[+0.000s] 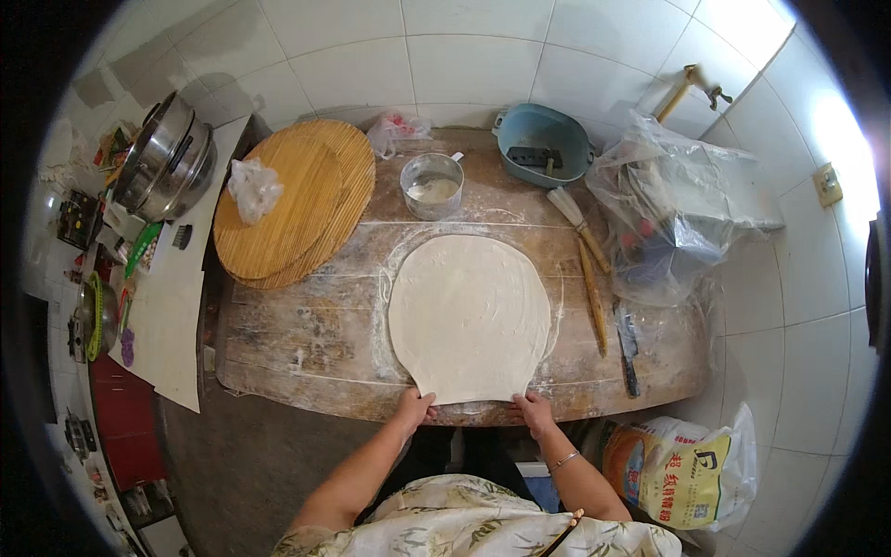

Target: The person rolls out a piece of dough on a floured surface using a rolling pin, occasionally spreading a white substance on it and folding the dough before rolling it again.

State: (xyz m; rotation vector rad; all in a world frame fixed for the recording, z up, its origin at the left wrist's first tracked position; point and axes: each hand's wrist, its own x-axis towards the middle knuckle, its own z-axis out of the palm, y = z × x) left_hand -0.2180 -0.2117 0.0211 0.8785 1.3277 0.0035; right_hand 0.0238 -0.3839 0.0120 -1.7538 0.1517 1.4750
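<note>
A large, flat sheet of dough (471, 320) lies on the floured wooden table (306, 343), rounded at its far side and pulled into two corners at its near edge. My left hand (414, 408) pinches the near left corner between thumb and fingers. At the near right corner, my right hand (533, 412) pinches the dough the same way. The near edge runs almost straight between my hands, along the table's front. Loose flour rings the dough on the wood.
Beyond the dough stands a metal pot (432, 186) with flour. Round bamboo boards (288, 195) lie at left. On the right are a rolling pin (592, 297), a brush (577, 223), a knife (628, 351) and plastic-covered items (668, 204). A blue-green basin (544, 144) sits behind.
</note>
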